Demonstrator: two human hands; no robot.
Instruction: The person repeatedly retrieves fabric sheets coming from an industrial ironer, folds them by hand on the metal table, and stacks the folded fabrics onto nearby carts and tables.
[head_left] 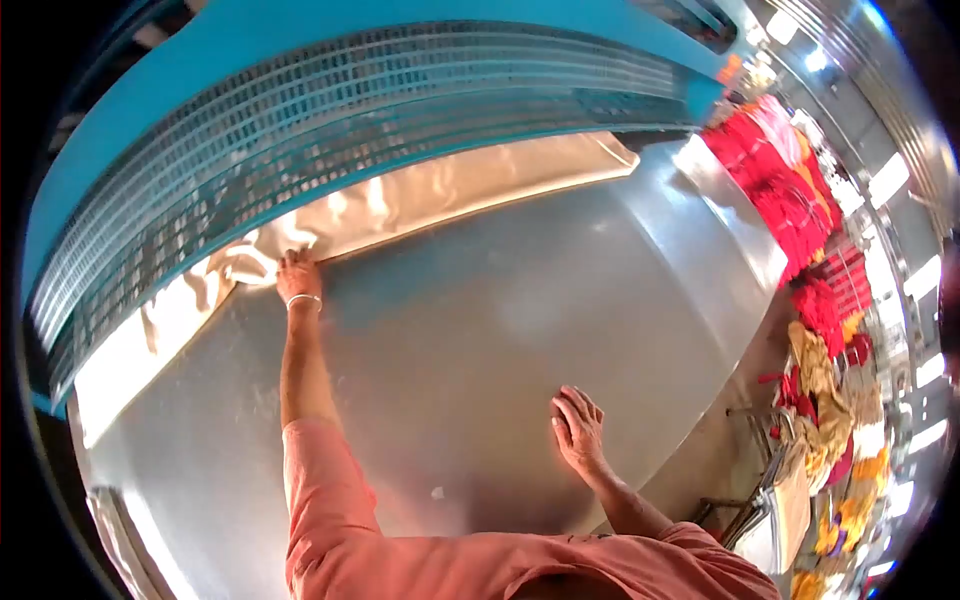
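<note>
A long strip of shiny cream-gold fabric (430,200) comes out from under the blue machine's slatted guard (330,110) and lies along the far side of a smooth metal table (500,310). My left hand (298,277), with a bangle at the wrist, reaches forward and rests on the fabric's near edge, where the cloth is wrinkled. Its fingers are stretched out on the cloth. My right hand (578,428) is over the metal surface nearer to me, fingers slightly bent and apart, holding nothing.
Piles of red and pink cloth (770,190) stand beyond the table's right edge. Further down on the right are yellow and tan fabrics (820,400) and a metal-framed stand (760,500). A pale folded item (125,540) is at the lower left.
</note>
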